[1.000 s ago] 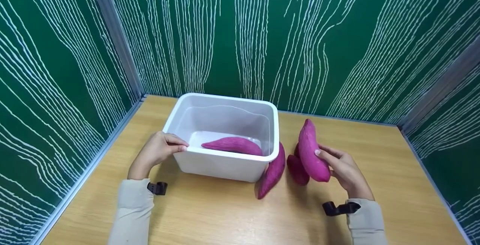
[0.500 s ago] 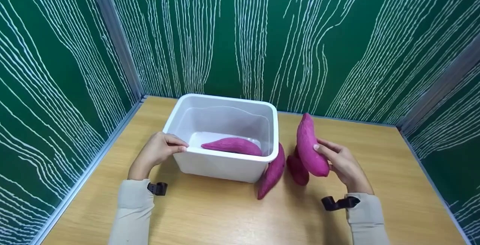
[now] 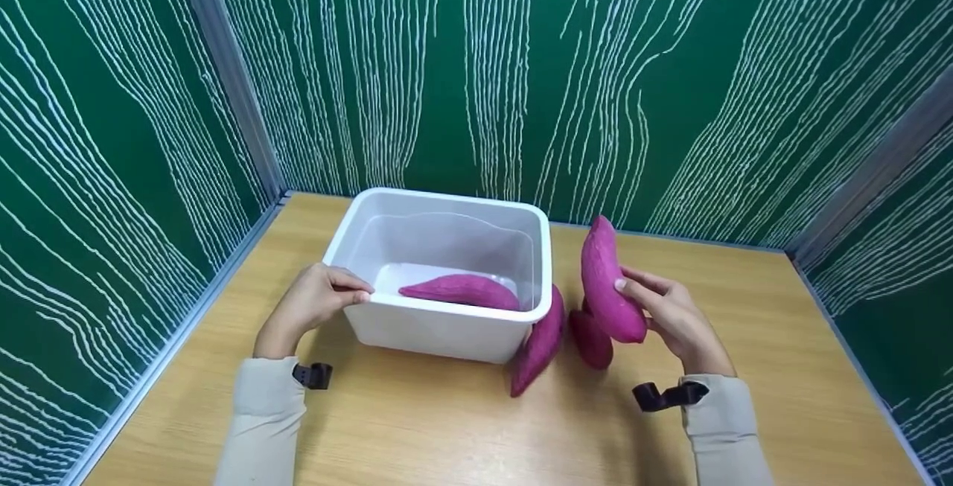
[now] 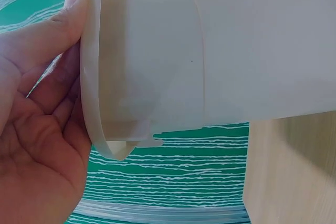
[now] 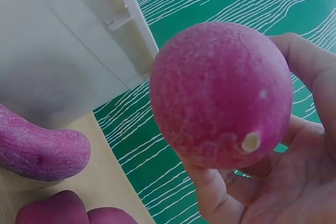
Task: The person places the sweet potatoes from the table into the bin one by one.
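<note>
My right hand (image 3: 674,318) grips a purple sweet potato (image 3: 607,281) around its lower half, raised above the table right of the white plastic bin (image 3: 439,330). In the right wrist view its rounded end (image 5: 220,98) faces the camera, with thumb and fingers around its sides. My left hand (image 3: 309,300) pinches the bin's near-left rim, also visible as a rim (image 4: 92,72) in the left wrist view. One sweet potato (image 3: 465,290) lies on the bin floor. Another (image 3: 542,344) lies outside along its right side. More sweet potatoes (image 3: 592,341) lie partly hidden below the held one.
A wooden table (image 3: 447,426) bears everything. Green panels (image 3: 447,62) with white wavy lines stand at the back and both sides, joined by grey corner posts (image 3: 231,69). Each wrist wears a black camera mount (image 3: 670,397).
My right hand has moved slightly left and away from me with the sweet potato, closer to the bin. My left hand stays on the rim, and the bin has hardly shifted.
</note>
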### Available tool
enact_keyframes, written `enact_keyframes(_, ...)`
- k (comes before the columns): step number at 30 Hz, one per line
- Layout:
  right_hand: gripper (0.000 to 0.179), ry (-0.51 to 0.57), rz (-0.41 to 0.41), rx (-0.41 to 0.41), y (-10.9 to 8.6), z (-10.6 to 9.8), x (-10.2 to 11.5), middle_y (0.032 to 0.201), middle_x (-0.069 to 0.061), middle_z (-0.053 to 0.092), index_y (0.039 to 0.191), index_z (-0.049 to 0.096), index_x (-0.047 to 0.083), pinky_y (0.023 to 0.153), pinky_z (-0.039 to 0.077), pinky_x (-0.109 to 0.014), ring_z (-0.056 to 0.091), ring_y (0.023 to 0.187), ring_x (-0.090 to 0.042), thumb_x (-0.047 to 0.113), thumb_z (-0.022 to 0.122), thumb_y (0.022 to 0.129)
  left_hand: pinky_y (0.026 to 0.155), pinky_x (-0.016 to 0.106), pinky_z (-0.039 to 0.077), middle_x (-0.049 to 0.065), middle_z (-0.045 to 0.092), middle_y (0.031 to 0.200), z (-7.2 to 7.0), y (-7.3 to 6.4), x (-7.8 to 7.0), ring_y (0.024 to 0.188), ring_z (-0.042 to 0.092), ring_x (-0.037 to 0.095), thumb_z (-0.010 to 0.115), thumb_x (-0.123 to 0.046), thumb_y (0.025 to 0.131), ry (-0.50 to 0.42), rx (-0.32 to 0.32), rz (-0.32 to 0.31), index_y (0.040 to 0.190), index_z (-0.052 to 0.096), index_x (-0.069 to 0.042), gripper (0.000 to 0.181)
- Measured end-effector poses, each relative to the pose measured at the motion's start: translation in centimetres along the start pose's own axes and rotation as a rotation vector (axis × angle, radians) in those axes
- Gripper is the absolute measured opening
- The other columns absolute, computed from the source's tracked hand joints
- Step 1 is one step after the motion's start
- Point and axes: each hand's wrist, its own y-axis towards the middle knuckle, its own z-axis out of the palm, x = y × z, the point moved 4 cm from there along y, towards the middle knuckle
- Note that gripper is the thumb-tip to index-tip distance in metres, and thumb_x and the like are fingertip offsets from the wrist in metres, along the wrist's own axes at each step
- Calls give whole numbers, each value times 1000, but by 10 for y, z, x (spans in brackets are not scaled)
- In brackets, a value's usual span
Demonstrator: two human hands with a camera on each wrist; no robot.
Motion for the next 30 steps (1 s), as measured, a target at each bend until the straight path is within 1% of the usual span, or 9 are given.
enact_keyframes(4, 74, -9, -8, 6, 1, 2, 4, 147, -21, 37, 150, 31, 9, 89, 54, -29, 56, 108, -15, 42, 62, 92, 94, 46, 51, 11, 73, 103, 0, 0, -2, 97, 60, 24, 72, -6, 84, 5, -4, 38, 95, 78, -7, 13)
enact_keyframes(9, 71, -6, -50, 19, 3, 6, 9, 144, -23, 40, 149, 33, 6, 86, 54, -28, 59, 103, -11, 39, 62, 93, 88, 42, 55, 12, 73, 97, 1, 0, -5, 94, 62, 24, 72, -2, 83, 23, -27, 140, 92, 78, -4, 11)
enact_keyframes(12, 69, -7, -69, 23, 3, 8, 12, 143, -23, 41, 148, 35, 4, 85, 55, -28, 60, 100, -9, 37, 61, 94, 85, 41, 55, 12, 74, 96, 2, 0, -5, 93, 62, 24, 72, -1, 82, 27, -32, 170, 92, 77, -3, 11)
enact_keyframes(15, 69, -10, -69, 27, 4, 9, 15, 143, -23, 41, 148, 35, 5, 85, 55, -28, 60, 100, -10, 37, 62, 93, 88, 43, 54, 12, 73, 97, 2, 0, -4, 94, 61, 24, 72, -1, 83, 21, -25, 151, 94, 77, -3, 12)
enact_keyframes(18, 69, -16, -66, 30, 4, 11, 17, 143, -23, 41, 148, 35, 5, 85, 55, -28, 61, 100, -11, 37, 62, 93, 90, 43, 54, 12, 73, 98, 2, 0, -3, 95, 61, 24, 72, -2, 83, 16, -22, 118, 94, 77, -4, 13)
enact_keyframes(22, 70, -21, -68, 34, 5, 14, 21, 143, -23, 42, 148, 35, 5, 86, 55, -28, 61, 100, -12, 37, 63, 93, 91, 44, 53, 11, 74, 99, 1, 0, -2, 94, 60, 24, 73, -4, 82, 27, -18, 98, 94, 78, -6, 13)
enact_keyframes(30, 69, -29, -68, 43, 8, 18, 29, 142, -23, 43, 148, 36, 7, 86, 54, -29, 61, 100, -13, 37, 64, 92, 92, 45, 53, 12, 74, 100, -1, 0, -2, 96, 61, 25, 73, -5, 82, 21, -14, 95, 94, 78, -6, 13)
